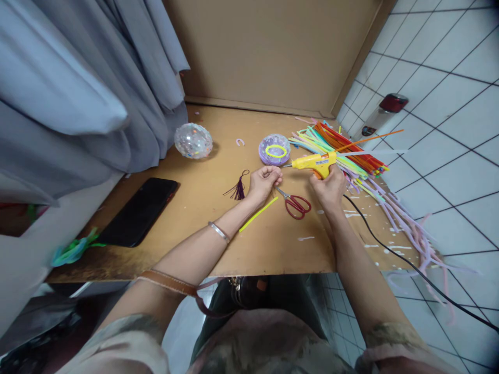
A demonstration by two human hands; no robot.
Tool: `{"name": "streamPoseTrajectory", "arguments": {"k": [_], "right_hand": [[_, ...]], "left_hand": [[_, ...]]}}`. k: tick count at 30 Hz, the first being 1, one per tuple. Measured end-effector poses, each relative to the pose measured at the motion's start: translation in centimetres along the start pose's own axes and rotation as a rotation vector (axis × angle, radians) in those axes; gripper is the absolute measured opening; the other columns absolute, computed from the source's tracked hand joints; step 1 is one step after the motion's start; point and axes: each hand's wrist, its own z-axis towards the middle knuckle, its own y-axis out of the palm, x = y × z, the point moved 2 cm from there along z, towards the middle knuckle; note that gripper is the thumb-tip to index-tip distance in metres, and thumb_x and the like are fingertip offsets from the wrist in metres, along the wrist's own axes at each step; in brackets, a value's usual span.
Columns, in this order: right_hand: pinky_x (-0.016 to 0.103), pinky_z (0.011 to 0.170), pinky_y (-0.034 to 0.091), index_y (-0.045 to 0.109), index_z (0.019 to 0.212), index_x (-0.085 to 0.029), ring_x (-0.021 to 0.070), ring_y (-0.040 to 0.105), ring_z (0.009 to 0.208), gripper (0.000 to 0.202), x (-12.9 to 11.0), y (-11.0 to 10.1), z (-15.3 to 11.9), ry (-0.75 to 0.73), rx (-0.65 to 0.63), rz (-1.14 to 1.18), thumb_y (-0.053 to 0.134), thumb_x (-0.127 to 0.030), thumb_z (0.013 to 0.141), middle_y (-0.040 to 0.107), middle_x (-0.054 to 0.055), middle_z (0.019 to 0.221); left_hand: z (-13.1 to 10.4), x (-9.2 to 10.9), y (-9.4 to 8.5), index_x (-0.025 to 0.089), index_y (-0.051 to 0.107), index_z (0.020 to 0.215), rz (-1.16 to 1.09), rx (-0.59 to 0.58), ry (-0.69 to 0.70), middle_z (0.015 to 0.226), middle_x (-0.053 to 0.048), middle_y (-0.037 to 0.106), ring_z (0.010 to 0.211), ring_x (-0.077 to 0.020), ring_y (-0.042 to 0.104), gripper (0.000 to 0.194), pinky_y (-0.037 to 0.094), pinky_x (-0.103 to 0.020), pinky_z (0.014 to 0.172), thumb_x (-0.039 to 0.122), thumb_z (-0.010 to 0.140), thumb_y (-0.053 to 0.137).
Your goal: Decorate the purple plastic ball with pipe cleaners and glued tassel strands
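My right hand (331,188) is wrapped round the handle of a yellow glue gun (315,163), whose nozzle points left. Close to that nozzle, my left hand (265,182) is closed in a pinch on something too small to make out. Just beyond them sits a purple round container (274,150) with a yellow ring on top. Red-handled scissors (297,205) lie between my forearms, beside a yellow strip (258,214). A dark purple tassel (239,188) rests left of my left hand.
A clear speckled dome (193,141) and a black phone (138,212) are on the table (218,254) at left. Colourful pipe cleaners (351,150) lie at right, near a black cable (384,250). A grey curtain (144,83) hangs at left; a tiled wall (448,156) borders the right.
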Motion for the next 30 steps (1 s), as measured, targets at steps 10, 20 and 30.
{"name": "streamPoseTrajectory", "arguments": {"k": [10,20,30], "right_hand": [[0.045,0.076,0.049,0.059,0.092,-0.021,0.0320,0.062,0.082,0.033,-0.4,-0.1,-0.1,0.033,-0.025,-0.008,0.055,-0.043,0.067,0.068,0.011,0.088],[0.046,0.078,0.052,0.067,0.095,-0.014,0.0333,0.064,0.087,0.042,1.7,0.4,1.1,0.222,-0.122,-0.044,0.060,-0.045,0.068,0.071,0.018,0.094],[0.052,0.098,0.047,0.065,0.122,-0.001,0.0425,0.061,0.119,0.058,1.3,-0.1,0.3,0.254,-0.329,-0.408,0.061,-0.044,0.082,0.065,0.029,0.126]], "left_hand": [[0.1,-0.2,-0.1,0.015,0.065,0.069,0.006,-0.009,0.014,0.062,0.002,0.063,0.055,-0.0057,0.054,0.020,0.044,-0.019,0.058,0.024,0.073,0.083],[0.5,-0.6,-0.4,0.014,0.065,0.072,-0.073,0.045,-0.070,0.069,-0.001,0.067,0.058,-0.0058,0.057,0.026,0.047,-0.020,0.061,0.027,0.073,0.087],[0.6,-0.6,0.5,0.013,0.064,0.073,-0.160,0.167,-0.141,0.066,0.001,0.065,0.055,-0.0047,0.056,0.017,0.045,-0.018,0.060,0.016,0.078,0.081]]}}
